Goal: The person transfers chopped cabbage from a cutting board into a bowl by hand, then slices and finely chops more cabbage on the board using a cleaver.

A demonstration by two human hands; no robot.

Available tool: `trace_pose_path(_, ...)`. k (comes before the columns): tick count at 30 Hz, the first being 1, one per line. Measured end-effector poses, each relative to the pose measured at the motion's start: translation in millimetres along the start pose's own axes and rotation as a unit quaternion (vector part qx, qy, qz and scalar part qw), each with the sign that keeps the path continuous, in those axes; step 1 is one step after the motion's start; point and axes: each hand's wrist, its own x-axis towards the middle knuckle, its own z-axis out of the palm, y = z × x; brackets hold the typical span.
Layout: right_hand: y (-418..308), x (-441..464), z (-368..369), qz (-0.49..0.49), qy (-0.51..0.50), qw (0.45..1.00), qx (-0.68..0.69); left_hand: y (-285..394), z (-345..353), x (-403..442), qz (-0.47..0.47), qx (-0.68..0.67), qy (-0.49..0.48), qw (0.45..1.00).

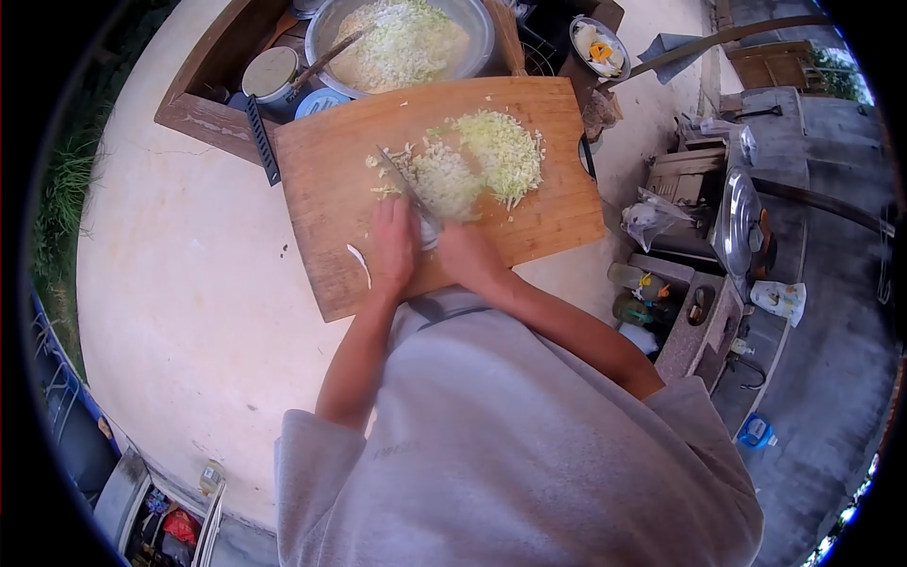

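Note:
A wooden cutting board [326, 184] lies before me, tilted in view. On it are a blurred pile of chopped cabbage [444, 180] and a finer pale green cabbage heap [505, 156] to its right. My right hand [470, 255] is closed around the handle of a knife [402, 177], its blade slanting up and left. My left hand [395, 241] rests on the board left of the blade, fingers pressed together; what lies under them is hidden. White cabbage pieces [429, 233] show between my hands. A thin white strip [360, 265] lies left of my left hand.
Behind the board stands a metal bowl [485, 38] of chopped cabbage with a stick across it. A round container [271, 71] and a black slotted handle [262, 140] sit at left. Another bowl [600, 47] with scraps is at right. Shelves and a metal lid [740, 222] stand farther right.

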Motion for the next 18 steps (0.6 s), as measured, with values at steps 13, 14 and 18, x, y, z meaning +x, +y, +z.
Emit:
trace_pose_path(13,-14.6,-39.1,-56.2,0.056,-0.058,0.995,0.056,1.3,0.5,-6.6,0.007,0.012,0.023,1.0)
trace_pose_path(14,-10.5,-40.6,-52.6,0.057,-0.072,0.994,0.062,1.7,-0.5,-6.9,0.002,0.018,0.014,1.0)
trace_pose_path(18,-9.6,-29.8,-26.6,0.074,-0.05,0.994,0.064,3.9,-1.5,-5.0,-0.012,0.022,0.002,1.0)
